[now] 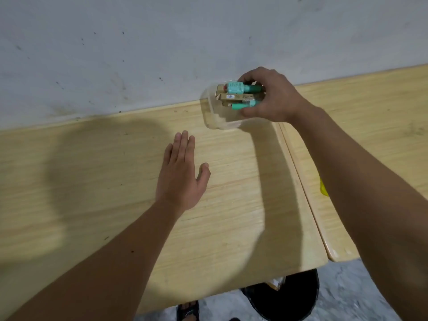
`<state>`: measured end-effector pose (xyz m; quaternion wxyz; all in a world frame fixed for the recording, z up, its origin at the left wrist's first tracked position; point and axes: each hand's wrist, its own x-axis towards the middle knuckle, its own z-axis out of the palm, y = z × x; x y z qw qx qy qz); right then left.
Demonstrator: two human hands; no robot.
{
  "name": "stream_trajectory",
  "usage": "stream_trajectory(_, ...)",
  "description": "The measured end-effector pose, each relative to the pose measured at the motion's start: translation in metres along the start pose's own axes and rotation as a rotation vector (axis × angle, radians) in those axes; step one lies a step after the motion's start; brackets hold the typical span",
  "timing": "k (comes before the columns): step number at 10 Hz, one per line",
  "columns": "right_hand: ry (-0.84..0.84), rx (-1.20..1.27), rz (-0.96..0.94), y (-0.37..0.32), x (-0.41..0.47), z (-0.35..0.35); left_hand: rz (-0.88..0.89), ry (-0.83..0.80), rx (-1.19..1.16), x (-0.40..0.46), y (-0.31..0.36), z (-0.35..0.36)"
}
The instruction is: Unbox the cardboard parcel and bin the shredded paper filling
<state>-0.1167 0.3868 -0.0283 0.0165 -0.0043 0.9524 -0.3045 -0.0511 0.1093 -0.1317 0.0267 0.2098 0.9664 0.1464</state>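
Note:
My right hand (273,98) grips a bundle of small items (236,96), teal bottles and slim brown cartons, held over a clear plastic container (216,117) that stands at the back of the wooden table (104,181) by the wall. My left hand (180,172) lies flat on the table, palm down, fingers together, holding nothing. A black bin (294,295) stands on the floor beneath the table's front right corner, with a bit of cardboard or paper showing in it. No cardboard parcel is in view on the table.
A second wooden table (370,112) butts against the first on the right, with a narrow gap between them. Something yellow (323,187) peeks out behind my right forearm. A sandalled foot (188,311) shows below the table's edge. The grey wall stands just behind.

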Motion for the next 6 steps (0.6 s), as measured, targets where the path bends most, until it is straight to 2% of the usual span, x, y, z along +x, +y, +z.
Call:
stream_trajectory(2, -0.204, -0.078, 0.034, 0.012, 0.018, 0.013, 0.022, 0.003, 0.001, -0.001, -0.001, 0.003)
stream_trajectory(3, -0.232, -0.127, 0.026, 0.011, 0.023, 0.015, 0.027, 0.008, -0.009, -0.002, -0.001, 0.003)
stream_trajectory(6, -0.098, -0.041, 0.027, 0.012, 0.021, 0.017, 0.019, 0.047, -0.015, -0.001, 0.001, 0.003)
